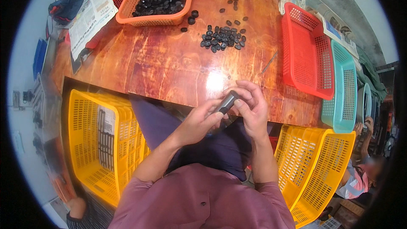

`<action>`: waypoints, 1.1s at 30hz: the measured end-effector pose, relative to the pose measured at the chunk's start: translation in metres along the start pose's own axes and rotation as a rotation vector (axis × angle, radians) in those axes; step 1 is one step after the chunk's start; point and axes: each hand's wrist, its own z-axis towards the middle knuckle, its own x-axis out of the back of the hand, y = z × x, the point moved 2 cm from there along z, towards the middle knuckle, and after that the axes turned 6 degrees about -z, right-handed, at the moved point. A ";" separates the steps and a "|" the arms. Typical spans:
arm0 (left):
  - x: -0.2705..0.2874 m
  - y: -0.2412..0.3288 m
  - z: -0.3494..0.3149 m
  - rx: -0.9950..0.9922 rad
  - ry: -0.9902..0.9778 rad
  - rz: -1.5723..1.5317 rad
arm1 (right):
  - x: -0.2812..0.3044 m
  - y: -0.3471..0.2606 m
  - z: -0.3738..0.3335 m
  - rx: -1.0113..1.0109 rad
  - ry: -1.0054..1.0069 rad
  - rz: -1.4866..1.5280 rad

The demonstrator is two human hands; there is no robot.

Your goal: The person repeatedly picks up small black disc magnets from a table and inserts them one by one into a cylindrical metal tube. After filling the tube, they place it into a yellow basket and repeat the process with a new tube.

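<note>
Both hands on one dark cylindrical part (227,101), held over the lap at the table edge (169,97).

Left to right: yellow crate (85,140) holds racked dark strips; left hand (199,121) pinches the part's lower end, thumb and fingers pressed on it, forearm angled up from lower left. Right hand (252,106) curls over the upper end, fingertips closed on it, wrist bent inward. Looks like a fitting or inspection step; the next move likely needs fine fingertip alignment. Loose black pieces (222,38) and orange basket (157,0) sit beyond; red basket (307,51) at right.
</note>
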 end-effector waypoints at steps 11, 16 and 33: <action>0.025 0.035 0.035 -0.778 0.107 1.286 | 0.023 -0.013 0.042 -0.111 -0.023 -0.542; 0.031 0.034 0.054 -0.855 0.103 1.488 | 0.026 -0.011 0.058 -0.070 -0.070 -0.766; 0.037 0.021 0.054 -0.816 0.123 1.416 | 0.026 0.013 0.044 0.176 0.049 -0.784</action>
